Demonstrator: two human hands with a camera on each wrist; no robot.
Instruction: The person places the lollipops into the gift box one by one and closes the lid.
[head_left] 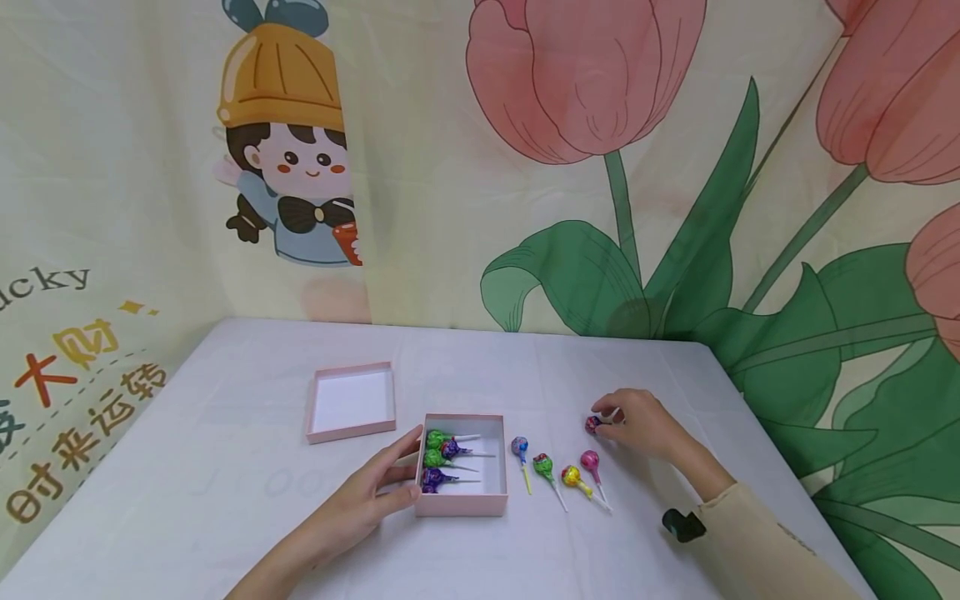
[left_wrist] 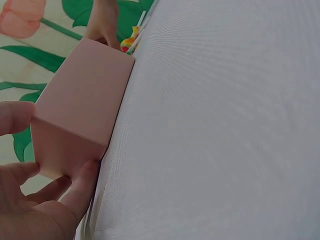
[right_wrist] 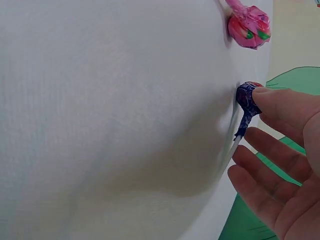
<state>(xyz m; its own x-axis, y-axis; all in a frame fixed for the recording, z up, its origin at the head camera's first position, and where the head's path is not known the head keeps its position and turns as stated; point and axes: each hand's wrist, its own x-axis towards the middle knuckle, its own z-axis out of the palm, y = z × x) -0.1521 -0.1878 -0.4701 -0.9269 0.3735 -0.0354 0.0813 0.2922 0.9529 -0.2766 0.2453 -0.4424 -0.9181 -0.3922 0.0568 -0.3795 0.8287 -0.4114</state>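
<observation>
My left hand (head_left: pixel 378 487) rests against the left wall of a pink open-topped box (head_left: pixel 461 506). In the left wrist view, its fingertips touch the side of the box (left_wrist: pixel 85 92), and the thumb is at the top corner. Inside lie several green- and purple-wrapped lollipops (head_left: pixel 444 450), sticks pointing right. My right hand (head_left: pixel 637 423) pinches the round head of a dark purple and red lollipop (right_wrist: pixel 246 97) at the right. Its white stick slants down close to the tabletop, beside the loosely bent other fingers.
Between box and right hand lie a blue lollipop (head_left: pixel 520 448), a green one (head_left: pixel 543 465), a yellow one (head_left: pixel 572 477) and a pink one (head_left: pixel 590 460). The pink box lid (head_left: pixel 351 402) lies inside-up behind the box to the left. A white cloth (head_left: pixel 247 433) covers the table.
</observation>
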